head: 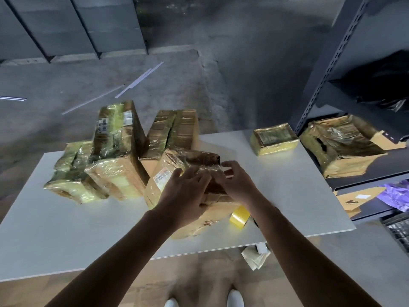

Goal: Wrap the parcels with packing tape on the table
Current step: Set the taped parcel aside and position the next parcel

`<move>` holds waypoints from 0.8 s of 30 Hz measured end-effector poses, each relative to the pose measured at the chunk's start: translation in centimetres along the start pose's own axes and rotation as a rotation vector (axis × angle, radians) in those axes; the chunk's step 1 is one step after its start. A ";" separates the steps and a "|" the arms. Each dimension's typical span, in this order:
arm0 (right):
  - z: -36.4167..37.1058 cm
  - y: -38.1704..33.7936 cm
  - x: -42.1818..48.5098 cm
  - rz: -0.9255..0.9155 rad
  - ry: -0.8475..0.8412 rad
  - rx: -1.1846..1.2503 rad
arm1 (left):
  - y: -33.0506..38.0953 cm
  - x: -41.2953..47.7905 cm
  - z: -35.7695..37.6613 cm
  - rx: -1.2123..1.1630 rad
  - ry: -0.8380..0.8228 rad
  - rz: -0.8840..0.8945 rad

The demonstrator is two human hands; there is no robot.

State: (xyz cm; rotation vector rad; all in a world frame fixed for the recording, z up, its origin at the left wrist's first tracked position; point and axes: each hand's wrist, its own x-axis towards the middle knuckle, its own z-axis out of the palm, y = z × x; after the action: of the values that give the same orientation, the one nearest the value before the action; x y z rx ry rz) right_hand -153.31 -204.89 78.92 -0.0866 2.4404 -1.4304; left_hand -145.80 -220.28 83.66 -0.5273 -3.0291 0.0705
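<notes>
Pressing down on the box (177, 173) near the middle of the white table (66, 240), we lay our left hand (188, 191) flat with fingers spread on its taped top. Our right hand (236, 182) pinches clear tape at the box's upper edge, fingers together. The tape roll (240, 217) lies just beside the box, under our right wrist. More wrapped boxes (110, 151) stand behind.
</notes>
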 end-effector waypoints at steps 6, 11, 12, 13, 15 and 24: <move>2.7 -2.1 0.6 0.052 -0.013 -0.014 | -2.3 -2.9 0.1 -0.112 0.100 0.023; 4.0 -2.5 0.7 -0.032 0.038 -0.130 | -3.6 -4.2 0.6 -0.129 0.179 0.013; 4.2 -2.7 0.6 -0.056 0.045 -0.153 | -3.8 -4.4 0.7 -0.132 0.178 0.011; 4.4 -2.9 0.6 -0.075 0.045 -0.168 | -4.1 -4.6 0.8 -0.137 0.180 0.011; 4.5 -3.2 0.6 -0.088 0.034 -0.160 | -4.6 -5.1 1.1 -0.149 0.199 0.017; 5.7 -4.5 0.5 0.033 -0.073 -0.278 | -6.2 -6.9 1.8 -0.382 0.254 -0.068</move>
State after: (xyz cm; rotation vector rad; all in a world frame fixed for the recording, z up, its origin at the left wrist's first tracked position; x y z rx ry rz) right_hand -152.60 -212.04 80.05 -0.1570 2.5507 -1.0480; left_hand -141.48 -228.50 81.78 -0.4155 -2.8097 -0.5447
